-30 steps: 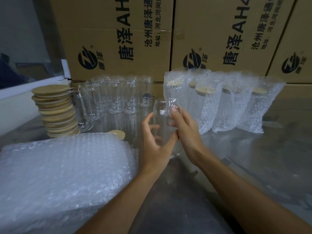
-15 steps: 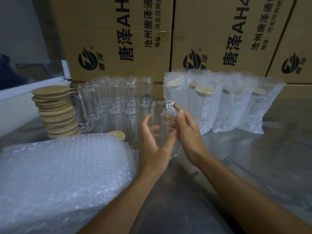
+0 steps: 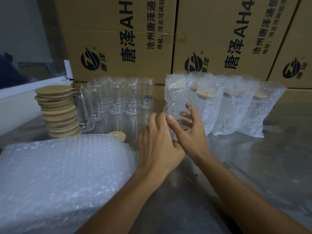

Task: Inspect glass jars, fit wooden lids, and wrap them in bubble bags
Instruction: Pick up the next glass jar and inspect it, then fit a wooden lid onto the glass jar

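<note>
Three cartons (image 3: 121,39) print "AH" beside Chinese characters.

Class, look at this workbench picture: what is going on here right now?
A person is handling a lidless glass jar over a steel table. The right hand grips it; the left hand is alongside, blurred. To the left are a stack of wooden lids, unwrapped jars and bubble bags; wrapped jars stand to the right.

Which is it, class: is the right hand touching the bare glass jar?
Touching. The head view shows the right hand wrapped round the glass jar, thumb on the near wall and fingertips visible through the glass.
</note>
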The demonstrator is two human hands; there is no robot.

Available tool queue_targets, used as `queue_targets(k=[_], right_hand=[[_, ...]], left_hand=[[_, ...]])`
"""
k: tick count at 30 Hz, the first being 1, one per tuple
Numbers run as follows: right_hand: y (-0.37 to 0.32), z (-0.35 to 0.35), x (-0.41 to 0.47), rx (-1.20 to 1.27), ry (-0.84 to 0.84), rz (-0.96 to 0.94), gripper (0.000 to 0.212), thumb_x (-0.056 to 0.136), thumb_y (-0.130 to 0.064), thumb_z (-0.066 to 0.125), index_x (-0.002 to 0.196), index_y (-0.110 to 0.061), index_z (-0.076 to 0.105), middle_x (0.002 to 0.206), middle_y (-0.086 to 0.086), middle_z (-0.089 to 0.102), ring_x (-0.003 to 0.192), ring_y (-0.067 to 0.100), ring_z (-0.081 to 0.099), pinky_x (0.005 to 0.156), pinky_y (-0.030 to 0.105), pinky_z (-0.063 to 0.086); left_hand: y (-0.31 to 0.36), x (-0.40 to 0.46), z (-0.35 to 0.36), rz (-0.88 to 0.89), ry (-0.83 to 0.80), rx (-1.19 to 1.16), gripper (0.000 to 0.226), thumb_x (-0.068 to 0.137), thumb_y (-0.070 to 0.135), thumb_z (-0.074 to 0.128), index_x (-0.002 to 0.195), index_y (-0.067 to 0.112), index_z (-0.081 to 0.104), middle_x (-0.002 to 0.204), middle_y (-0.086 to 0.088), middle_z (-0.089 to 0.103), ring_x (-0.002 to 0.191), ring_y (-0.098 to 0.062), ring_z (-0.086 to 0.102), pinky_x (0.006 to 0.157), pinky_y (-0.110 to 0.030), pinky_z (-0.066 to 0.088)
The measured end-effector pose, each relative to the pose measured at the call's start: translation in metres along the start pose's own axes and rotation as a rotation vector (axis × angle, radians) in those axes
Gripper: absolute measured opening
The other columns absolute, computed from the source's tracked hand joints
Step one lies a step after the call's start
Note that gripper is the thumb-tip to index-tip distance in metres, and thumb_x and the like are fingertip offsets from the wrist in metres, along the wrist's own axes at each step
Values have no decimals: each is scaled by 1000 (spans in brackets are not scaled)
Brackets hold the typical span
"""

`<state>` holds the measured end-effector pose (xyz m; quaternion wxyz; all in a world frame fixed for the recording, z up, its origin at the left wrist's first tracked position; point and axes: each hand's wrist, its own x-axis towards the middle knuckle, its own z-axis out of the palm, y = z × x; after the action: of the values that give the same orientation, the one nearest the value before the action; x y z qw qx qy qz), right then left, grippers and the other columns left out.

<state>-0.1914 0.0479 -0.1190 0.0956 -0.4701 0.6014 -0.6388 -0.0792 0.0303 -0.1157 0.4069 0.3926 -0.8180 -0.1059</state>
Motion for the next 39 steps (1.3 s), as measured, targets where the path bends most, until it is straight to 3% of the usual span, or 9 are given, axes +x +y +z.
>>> queue_targets(k=[3,7,14,19,21,24,29,35,39], right_hand=[[0,1,-1,-28,4,-2,96,73,-66,64,156,-30,32,143,-1,53,125,15,55,104,42,51],[0,5,-3,-23,-17,-4,94,76,-63,63,158,-31,29,143,-5,50,127,12,53,109,43,48],[4,10,-4,-58,-122,-41,92,84,-65,52,162,-31,17,157,-1,44,139,10,45,116,35,40],[9,7,-2,-126,-124,-69,69,96,-55,44,158,-29,30,144,-10,53,126,0,51,92,2,39],[13,6,-1,-141,-85,-89,51,103,-39,50,151,-22,46,130,-12,59,114,-2,58,85,0,43],[19,5,0,-192,-22,-112,25,102,-24,60,125,-16,68,108,-12,66,96,-3,63,79,9,49],[24,5,1,-209,36,-100,13,97,-17,65,89,-26,69,77,-18,67,74,-2,64,71,19,51],[18,6,-1,-179,75,-137,13,97,-17,65,87,-24,70,70,-8,70,70,10,69,73,34,59],[11,7,-2,-141,103,-185,21,96,-16,66,82,-30,66,62,-4,68,64,15,69,66,35,57]], left_hand=[[-5,15,-17,-42,16,192,42,86,33,56,126,23,48,125,-3,59,114,-30,58,94,-43,39],[-34,36,-37,-191,-15,435,41,87,40,59,124,22,59,123,-7,62,119,-32,55,100,-44,34],[-80,43,-37,-539,-434,575,26,83,42,61,104,27,66,123,-4,62,124,-31,49,107,-44,28],[-82,41,-31,-505,-387,649,18,84,39,62,97,27,66,115,-2,64,120,-28,50,101,-46,25],[-83,42,-29,-497,-378,670,20,86,45,64,97,28,65,117,-2,63,121,-28,49,100,-45,25],[-85,41,-27,-471,-378,677,21,87,48,64,95,28,64,116,-1,63,121,-27,49,101,-45,25],[-90,42,-24,-427,-300,652,29,88,53,65,88,30,48,120,-1,64,124,-26,49,103,-44,24],[-92,38,-22,-363,-202,622,25,85,43,68,86,28,49,114,-1,67,121,-26,51,104,-45,22],[-83,37,-26,-283,-57,571,47,69,50,76,104,24,57,111,-4,61,113,-28,51,94,-44,29]])
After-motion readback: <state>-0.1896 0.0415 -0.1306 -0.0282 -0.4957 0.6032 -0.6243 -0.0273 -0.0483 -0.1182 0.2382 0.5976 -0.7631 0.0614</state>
